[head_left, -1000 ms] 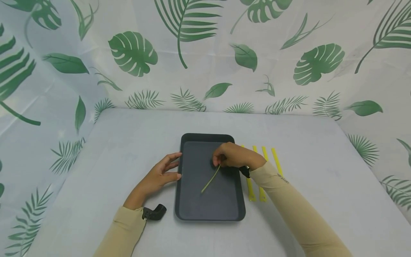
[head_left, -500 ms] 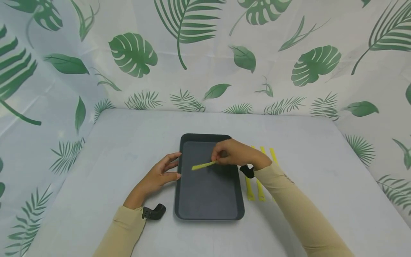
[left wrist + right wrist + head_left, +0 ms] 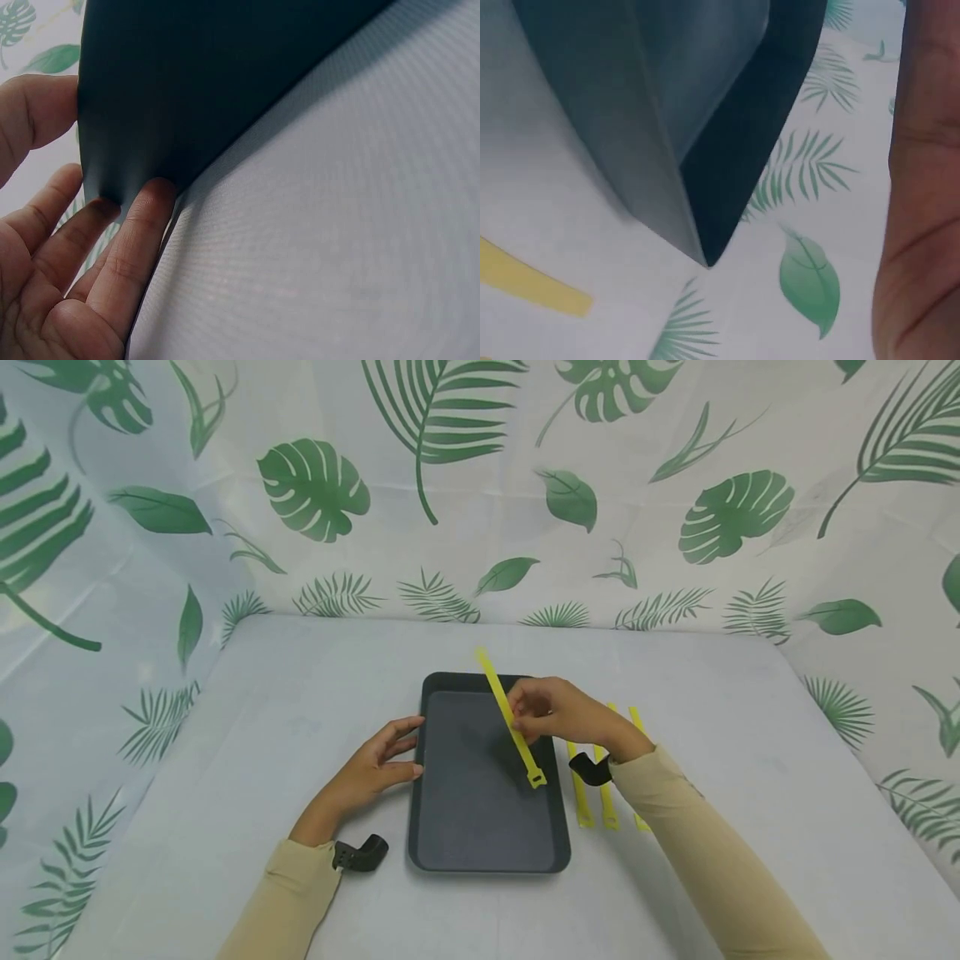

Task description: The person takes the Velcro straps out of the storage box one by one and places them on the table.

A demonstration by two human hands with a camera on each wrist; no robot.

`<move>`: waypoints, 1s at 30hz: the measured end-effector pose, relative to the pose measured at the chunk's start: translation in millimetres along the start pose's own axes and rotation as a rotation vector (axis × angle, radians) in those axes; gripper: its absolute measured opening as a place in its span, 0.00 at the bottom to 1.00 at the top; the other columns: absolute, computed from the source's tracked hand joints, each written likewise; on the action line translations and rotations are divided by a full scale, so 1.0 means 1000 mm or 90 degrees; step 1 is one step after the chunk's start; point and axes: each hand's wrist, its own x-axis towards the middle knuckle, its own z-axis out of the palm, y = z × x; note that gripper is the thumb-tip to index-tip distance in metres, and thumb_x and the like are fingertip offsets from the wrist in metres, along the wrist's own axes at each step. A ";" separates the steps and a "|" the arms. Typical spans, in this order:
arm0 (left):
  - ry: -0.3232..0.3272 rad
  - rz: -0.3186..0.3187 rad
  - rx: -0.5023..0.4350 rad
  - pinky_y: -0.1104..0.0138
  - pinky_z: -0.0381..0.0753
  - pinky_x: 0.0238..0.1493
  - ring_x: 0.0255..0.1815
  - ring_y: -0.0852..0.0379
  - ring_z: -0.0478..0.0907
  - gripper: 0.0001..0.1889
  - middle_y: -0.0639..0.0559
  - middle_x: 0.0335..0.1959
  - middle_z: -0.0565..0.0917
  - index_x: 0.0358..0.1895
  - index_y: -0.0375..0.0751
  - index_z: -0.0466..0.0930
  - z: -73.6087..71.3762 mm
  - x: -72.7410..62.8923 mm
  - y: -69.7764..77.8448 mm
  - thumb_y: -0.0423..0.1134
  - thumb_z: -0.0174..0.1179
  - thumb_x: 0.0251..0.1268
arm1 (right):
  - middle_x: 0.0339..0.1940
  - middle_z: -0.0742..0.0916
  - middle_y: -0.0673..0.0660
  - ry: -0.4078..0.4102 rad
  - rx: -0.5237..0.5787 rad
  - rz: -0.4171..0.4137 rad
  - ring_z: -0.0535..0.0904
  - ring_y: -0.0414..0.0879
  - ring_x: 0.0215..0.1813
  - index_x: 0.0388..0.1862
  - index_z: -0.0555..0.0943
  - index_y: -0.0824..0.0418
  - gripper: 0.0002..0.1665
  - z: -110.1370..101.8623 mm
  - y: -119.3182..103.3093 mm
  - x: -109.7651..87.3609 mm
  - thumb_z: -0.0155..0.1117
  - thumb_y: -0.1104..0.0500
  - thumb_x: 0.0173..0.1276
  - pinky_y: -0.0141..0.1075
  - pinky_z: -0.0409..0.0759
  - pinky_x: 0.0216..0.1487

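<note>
My right hand [image 3: 555, 714] pinches a yellow hook-and-loop cable tie [image 3: 497, 689] between thumb and fingers, above the upper right of a dark grey rectangular tray [image 3: 480, 835]. The tie slants, its slotted head low over the tray and its thin tail up past the far rim. My left hand [image 3: 378, 760] touches the tray's left side with extended fingertips. In the left wrist view, its fingers [image 3: 135, 255] lie against the tray's dark outer wall [image 3: 210, 67]. The right wrist view catches only the edge of the right hand [image 3: 930, 195]; the held tie is out of that view.
More yellow cable ties [image 3: 606, 806] lie side by side on the white tabletop [image 3: 712, 710], right of the tray and partly under the right forearm. One tie's end [image 3: 547, 289] shows in the right wrist view. A leaf-patterned cloth [image 3: 480, 543] stands behind the table.
My right hand has risen slightly and shifted right, turning the tie from pointing down-left to slanting up-left, with its flat side and slotted head now showing. The left hand stays on the tray.
</note>
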 end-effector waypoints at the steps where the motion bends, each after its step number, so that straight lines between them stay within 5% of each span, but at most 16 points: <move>1: -0.001 0.001 -0.001 0.65 0.83 0.64 0.85 0.30 0.57 0.39 0.33 0.86 0.58 0.85 0.34 0.59 0.000 0.000 0.000 0.29 0.67 0.75 | 0.38 0.87 0.58 0.006 0.016 0.008 0.88 0.53 0.39 0.48 0.79 0.70 0.04 0.000 0.001 -0.002 0.64 0.71 0.78 0.53 0.91 0.46; 9: -0.001 0.009 0.007 0.64 0.81 0.67 0.85 0.29 0.57 0.39 0.31 0.86 0.58 0.84 0.32 0.58 0.000 0.000 -0.002 0.30 0.66 0.77 | 0.40 0.87 0.58 0.055 0.105 0.046 0.86 0.48 0.39 0.56 0.76 0.71 0.11 0.000 0.011 -0.016 0.64 0.69 0.80 0.42 0.91 0.45; 30: -0.006 0.025 0.004 0.65 0.81 0.66 0.84 0.26 0.56 0.38 0.29 0.86 0.56 0.84 0.29 0.58 0.001 -0.001 -0.001 0.28 0.65 0.76 | 0.37 0.85 0.56 0.161 0.150 0.106 0.84 0.47 0.40 0.66 0.71 0.72 0.21 -0.004 0.027 -0.052 0.61 0.64 0.82 0.46 0.91 0.49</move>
